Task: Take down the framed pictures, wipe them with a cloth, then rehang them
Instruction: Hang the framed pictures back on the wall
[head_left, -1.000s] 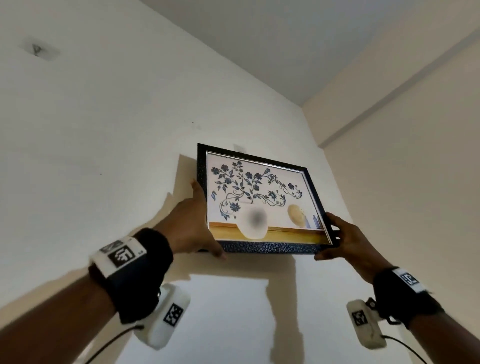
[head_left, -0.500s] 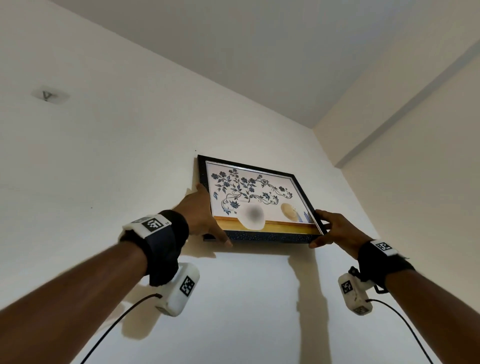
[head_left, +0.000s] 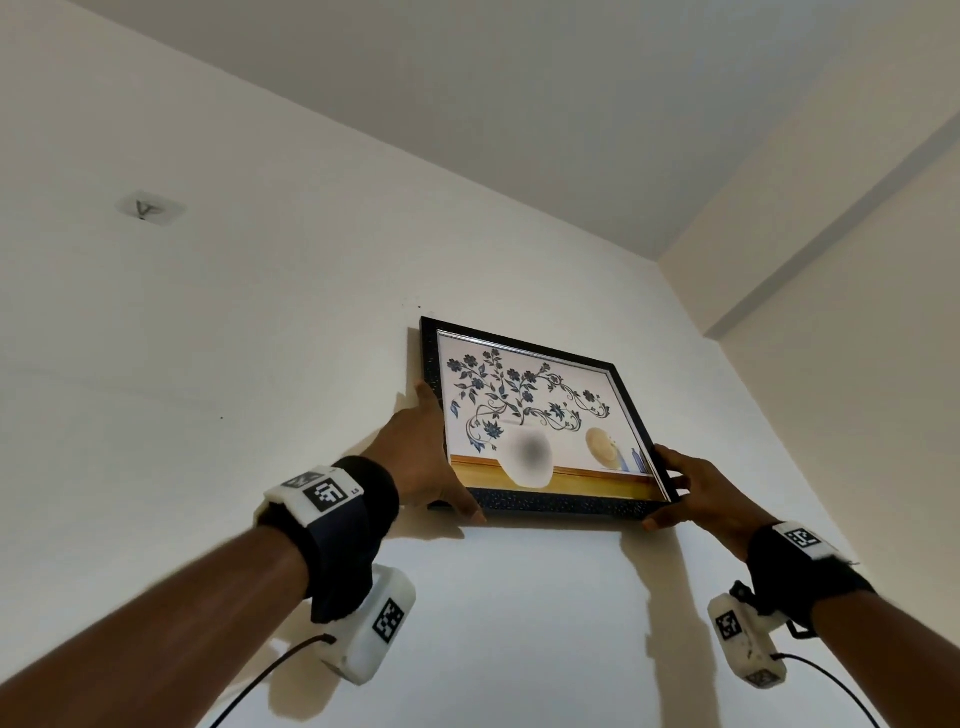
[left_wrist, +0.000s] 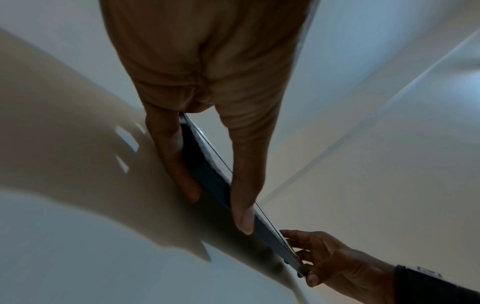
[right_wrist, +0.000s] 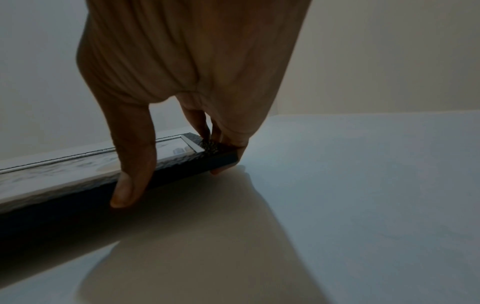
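High on the pale wall (head_left: 260, 364), near the corner of the room, I see from the head camera the framed picture (head_left: 535, 415), a dark frame around a print of blue flowers above a vase, lying close against the wall and held at its two lower corners. My left hand (head_left: 423, 457) grips the lower left corner, thumb under the bottom edge and fingers up the left side; my right hand (head_left: 696, 493) grips the lower right corner, thumb beneath and fingers curled over the right edge. A small hook (head_left: 148, 209) sits on the wall well apart to the upper left, and each wrist carries a black band with a white camera unit hanging below it. From the left wrist camera I look along the frame's bottom edge (left_wrist: 215, 181): my left hand (left_wrist: 207, 102) pinches it, one finger behind against the wall and the thumb (left_wrist: 244, 205) along the underside, while the right hand (left_wrist: 337, 261) clasps the far corner. From the right wrist camera my right hand (right_wrist: 187, 82) holds the frame's corner (right_wrist: 221, 154), thumb (right_wrist: 132, 170) across the lower edge and fingers wrapped round the corner, touching the wall behind.
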